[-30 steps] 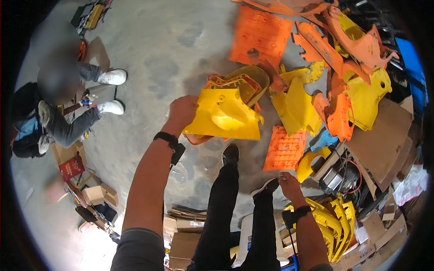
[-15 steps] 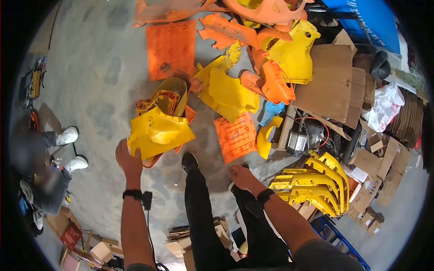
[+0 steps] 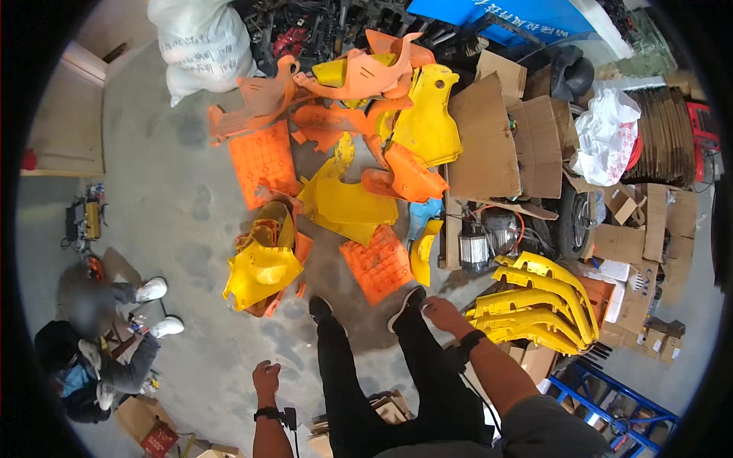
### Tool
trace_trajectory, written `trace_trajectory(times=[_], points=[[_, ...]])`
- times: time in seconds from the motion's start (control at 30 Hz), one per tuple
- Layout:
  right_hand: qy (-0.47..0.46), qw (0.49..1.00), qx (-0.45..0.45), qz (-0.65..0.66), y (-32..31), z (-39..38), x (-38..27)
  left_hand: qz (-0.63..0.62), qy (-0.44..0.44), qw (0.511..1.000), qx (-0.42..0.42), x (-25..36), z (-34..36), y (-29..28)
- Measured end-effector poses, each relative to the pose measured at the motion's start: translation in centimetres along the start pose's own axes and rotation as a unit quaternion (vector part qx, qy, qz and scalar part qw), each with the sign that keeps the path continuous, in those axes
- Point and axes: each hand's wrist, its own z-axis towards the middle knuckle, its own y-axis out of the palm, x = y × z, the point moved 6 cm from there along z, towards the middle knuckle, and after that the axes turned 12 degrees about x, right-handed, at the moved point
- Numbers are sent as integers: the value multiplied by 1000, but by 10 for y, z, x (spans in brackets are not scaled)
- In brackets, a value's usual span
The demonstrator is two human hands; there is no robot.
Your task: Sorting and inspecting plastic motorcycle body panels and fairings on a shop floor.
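My left hand (image 3: 266, 374) hangs below a yellow molded panel (image 3: 262, 275), apart from it, with loosely bent fingers and nothing held. That panel rests on other yellow and orange parts on the floor. My right hand (image 3: 440, 311), empty with bent fingers, is beside my shoe, left of stacked yellow curved panels (image 3: 534, 305). Above my feet lie an orange textured panel (image 3: 378, 263), a flat yellow panel (image 3: 347, 206), a small blue part (image 3: 424, 210) and a heap of orange shells (image 3: 263, 103).
A person (image 3: 134, 366) crouches at the left among tools and cartons. A white sack (image 3: 198, 46) stands at the top. Cardboard sheets (image 3: 534, 149), a wheel (image 3: 574, 225), motors (image 3: 477, 248) and boxes crowd the right. A blue metal frame (image 3: 603, 397) is at the lower right.
My left hand has let go of the yellow panel and moved down away from it. The panel now rests on the pile. The view has shifted, showing more of the far floor.
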Motion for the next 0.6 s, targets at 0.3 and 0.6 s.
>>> trace_trajectory(times=[0.3,0.6], points=[[7,987,89,134,-148,8,92,-70,-4,997,24,117,-117,7],[28,978,161,128,-257,19,144,-6,146,989,12,242,-173,56]])
